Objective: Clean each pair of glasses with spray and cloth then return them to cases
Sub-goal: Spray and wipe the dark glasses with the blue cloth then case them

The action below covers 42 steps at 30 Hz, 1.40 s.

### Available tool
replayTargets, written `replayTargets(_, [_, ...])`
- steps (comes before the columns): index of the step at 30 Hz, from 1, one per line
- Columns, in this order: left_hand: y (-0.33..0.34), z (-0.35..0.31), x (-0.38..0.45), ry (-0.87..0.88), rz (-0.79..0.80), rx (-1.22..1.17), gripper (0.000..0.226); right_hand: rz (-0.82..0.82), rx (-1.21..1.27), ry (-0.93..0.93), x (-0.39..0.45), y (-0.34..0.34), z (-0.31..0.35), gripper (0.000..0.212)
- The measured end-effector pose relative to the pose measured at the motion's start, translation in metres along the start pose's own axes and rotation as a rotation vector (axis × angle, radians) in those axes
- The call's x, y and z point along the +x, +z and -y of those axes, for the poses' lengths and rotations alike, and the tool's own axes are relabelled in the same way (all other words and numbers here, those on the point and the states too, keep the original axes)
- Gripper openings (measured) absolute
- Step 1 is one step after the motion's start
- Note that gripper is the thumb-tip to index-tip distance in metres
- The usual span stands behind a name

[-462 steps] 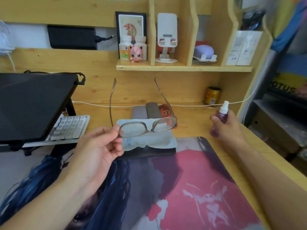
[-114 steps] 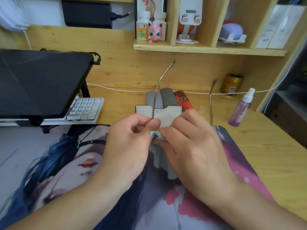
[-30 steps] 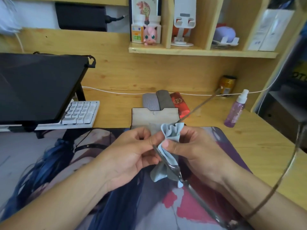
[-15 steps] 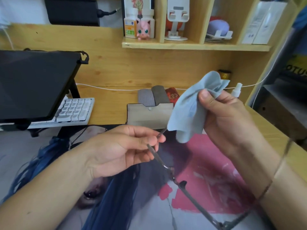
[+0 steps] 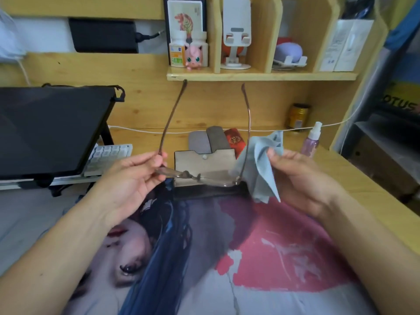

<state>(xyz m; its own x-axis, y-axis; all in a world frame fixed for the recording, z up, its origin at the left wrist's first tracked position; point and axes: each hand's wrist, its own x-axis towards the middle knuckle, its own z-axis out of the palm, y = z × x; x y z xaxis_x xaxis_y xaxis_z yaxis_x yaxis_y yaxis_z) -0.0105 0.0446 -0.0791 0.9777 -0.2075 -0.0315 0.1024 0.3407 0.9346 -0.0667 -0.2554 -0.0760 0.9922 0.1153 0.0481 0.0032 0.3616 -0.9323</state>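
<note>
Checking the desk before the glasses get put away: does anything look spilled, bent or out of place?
Nothing stands out. The left hand holds the glasses level with both temples open, the right hand holds the cloth, the spray bottle stands upright, and the case lies open on the desk.

The glasses (image 5: 200,177) are held up over the open case (image 5: 204,163), between the left hand (image 5: 134,176) and the right hand (image 5: 300,178). The cloth (image 5: 261,167) is in the right hand. More cases (image 5: 212,139) lie behind the open one. The spray bottle (image 5: 312,140) stands to the right, on the desk (image 5: 375,201). The keyboard (image 5: 109,155) is on the left.
</note>
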Motion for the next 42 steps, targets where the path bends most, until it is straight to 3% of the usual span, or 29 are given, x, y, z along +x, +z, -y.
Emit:
replayTargets(4, [0.002,0.005,0.004,-0.044,-0.066,-0.044,0.015,0.225,-0.023,0.091,-0.005,0.019,-0.011,0.032])
replayTargets(9, [0.009,0.011,0.003,-0.145,-0.139,-0.143,0.021,0.244,-0.064,0.01,-0.011,0.038,-0.018,0.014])
replayTargets(12, [0.015,0.012,0.0,-0.051,-0.155,-0.04,0.019,0.214,0.0,-0.065,-0.012,0.042,-0.015,0.012])
replayTargets(14, [0.02,0.011,-0.008,0.247,-0.29,0.314,0.019,0.149,-0.003,-0.159,-0.012,0.044,-0.013,0.013])
replayTargets(16, [0.031,0.009,-0.024,0.764,-0.397,0.753,0.017,0.078,-0.033,-0.235,-0.009,0.048,-0.014,0.016])
replayTargets(17, [0.038,0.012,-0.033,0.988,-0.369,0.894,0.015,0.055,-0.034,-0.247,-0.008,0.05,-0.016,0.017])
replayTargets(19, [0.054,0.023,-0.044,1.207,-0.239,1.073,0.011,0.033,-0.024,-0.22,-0.008,0.055,-0.022,0.018])
replayTargets(23, [0.068,0.038,-0.044,1.184,-0.122,1.138,0.013,-0.013,-0.038,-0.188,-0.011,0.063,-0.033,0.021])
replayTargets(27, [0.062,0.037,-0.045,1.075,-0.12,1.058,0.019,-0.037,0.001,-0.224,-0.013,0.064,-0.028,0.02])
replayTargets(33, [0.064,0.039,-0.042,1.158,-0.083,1.096,0.012,-0.026,-0.03,-0.171,-0.014,0.067,-0.031,0.023])
replayTargets(37, [0.065,0.041,-0.044,1.055,-0.087,1.057,0.014,-0.055,0.004,-0.129,-0.015,0.07,-0.031,0.03])
replayTargets(42, [0.062,0.037,-0.044,1.069,0.004,1.198,0.015,-0.077,-0.018,-0.101,-0.019,0.072,-0.029,0.032])
